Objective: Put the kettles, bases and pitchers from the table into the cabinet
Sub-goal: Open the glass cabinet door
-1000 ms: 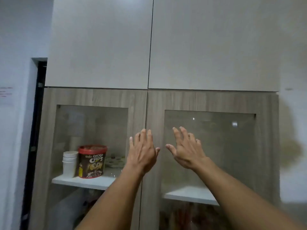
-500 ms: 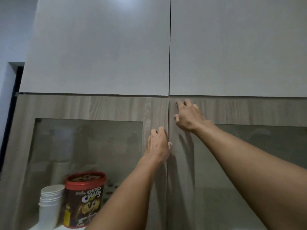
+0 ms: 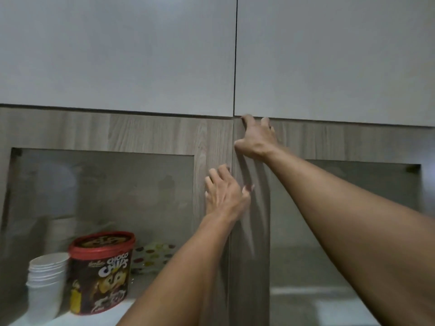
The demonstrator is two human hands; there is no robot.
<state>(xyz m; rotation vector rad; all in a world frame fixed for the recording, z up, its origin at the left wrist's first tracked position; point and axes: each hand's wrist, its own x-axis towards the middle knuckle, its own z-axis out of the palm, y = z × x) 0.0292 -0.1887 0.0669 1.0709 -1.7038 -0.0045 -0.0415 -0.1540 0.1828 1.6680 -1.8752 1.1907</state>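
1. tall cabinet (image 3: 150,135) fills the view: plain white doors up top, two wood doors w/ glass panes below, both closed.
2. right hand (image 3: 255,140) is up at the top inner corner of the right door (image 3: 341,142), fingertips hooked over its top edge right by the centre seam (image 3: 231,149). holding nothing; fingers curled on the edge, thumb out to the side.
3. left hand (image 3: 226,194) is lower, on the left door (image 3: 211,142) frame just left of the seam, fingers loosely spread and reaching for the inner edge. empty too; can't tell if it has a grip.
4. key relation: seam runs straight up-down between my hands; the doors prob swing out from there, so each hand pulls its own door toward me. right hand looks nearer to a real hold.
5. thru the left glass: choco chips tub (image 3: 101,274), stack of white cups (image 3: 47,278), both on a shelf (image 3: 70,320).
6. kettles, bases, pitchers: none in view, presumably on the table behind or below me. nothing moved into the cabinet as far as i can see.
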